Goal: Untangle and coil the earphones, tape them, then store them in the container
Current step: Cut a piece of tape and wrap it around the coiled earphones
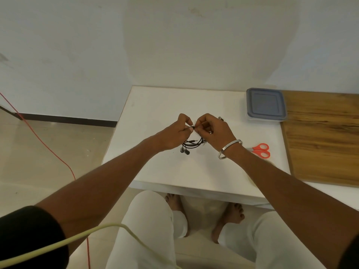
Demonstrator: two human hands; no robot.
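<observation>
Between the fingertips of both hands, over the middle of the white table (155, 171), a short stretch of black cable is pinched: the left hand (175, 133) grips it with thumb and forefinger closed, and the right hand (213, 131) meets it almost fingertip to fingertip, its own thumb and forefinger closed on the same strand. Below that pinch the earphones (192, 145) hang in a loose bundle of several loops, with the plug lying across the loops and the two earbuds dangling at the lower left, just above or on the tabletop; which, I cannot tell. Whether tape is already on the cable is too small to see, and no roll of tape shows anywhere. Judging by the gathered loops, the untangling looks largely done and the coil is being secured at its top. To do this well, the loops should be kept even and held firmly at one point so none slips out, and the earbuds and plug tucked close before anything is wrapped round. Beside the right wrist, which wears a metal bangle (230, 149), orange-handled scissors (260, 150) lie on the table, and further back at the right sits the container (266, 104) with its grey-blue lid on, well apart from the hands.
</observation>
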